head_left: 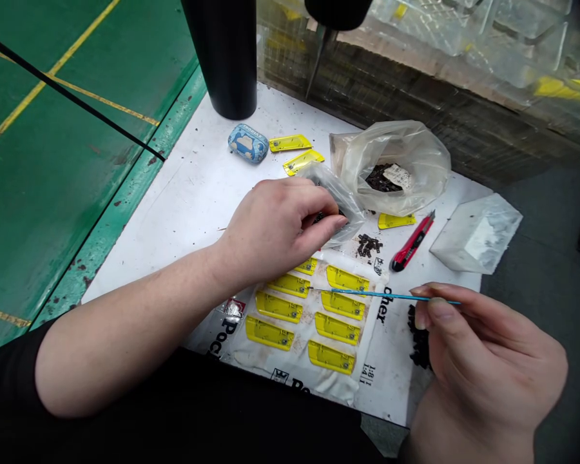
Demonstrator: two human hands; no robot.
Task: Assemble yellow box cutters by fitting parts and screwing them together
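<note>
My right hand pinches a thin blue stick, whose fine tip reaches left over the yellow plastic pieces. At a small clear plastic bag with dark contents, my left hand is closed, thumb against fingers; anything between them is hidden. Below it, several yellow plastic pieces lie in two columns on a white printed sheet, each with a small round metallic spot. A small pile of dark brown parts sits right of the clear bag.
Behind stands a larger open bag holding dark parts. A red utility knife and a translucent box lie right. Further back are a blue patterned case, loose yellow pieces and a black cylinder. Black bits lie beside my right hand.
</note>
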